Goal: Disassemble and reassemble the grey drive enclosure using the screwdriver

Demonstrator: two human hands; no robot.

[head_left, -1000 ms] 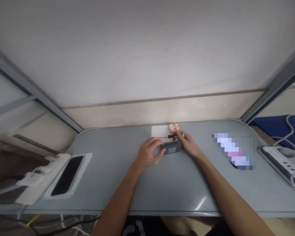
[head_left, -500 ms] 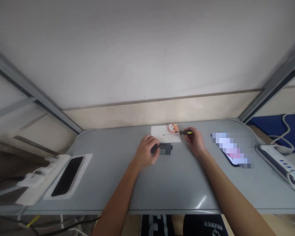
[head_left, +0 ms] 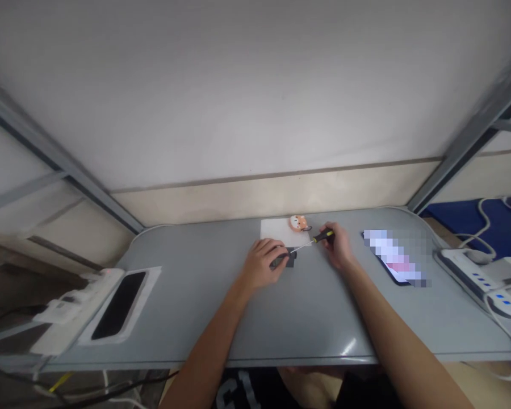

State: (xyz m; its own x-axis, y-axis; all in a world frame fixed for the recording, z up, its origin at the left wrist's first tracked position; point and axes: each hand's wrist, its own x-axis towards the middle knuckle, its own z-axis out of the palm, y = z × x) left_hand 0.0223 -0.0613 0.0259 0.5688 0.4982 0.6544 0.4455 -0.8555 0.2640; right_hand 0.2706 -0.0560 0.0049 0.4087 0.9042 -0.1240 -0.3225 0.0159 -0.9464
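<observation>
My left hand [head_left: 264,264] is closed around a black rounded piece [head_left: 277,262] at the left end of a small dark grey box [head_left: 290,262]. Whether piece and box are joined I cannot make out; the fingers hide part of both. My right hand [head_left: 337,245] grips a screwdriver [head_left: 323,235] by its black and yellow handle. Its thin metal shaft slants down to the left, and the tip reaches the box beside my left fingertips. Just behind lie a white sheet of paper [head_left: 272,229] and an orange and white animal-faced trinket [head_left: 298,223] on the sheet's right side.
On the grey table [head_left: 187,301] a dark phone [head_left: 119,305] lies on white paper at left, by a white power strip [head_left: 79,315]. At right are a lit phone [head_left: 394,258] and another power strip [head_left: 481,281] with cables. Metal posts flank the back wall.
My left hand has shifted right along the dark grey box, covering more of it. The screwdriver has tilted, so its tip has dropped from over the paper to the box.
</observation>
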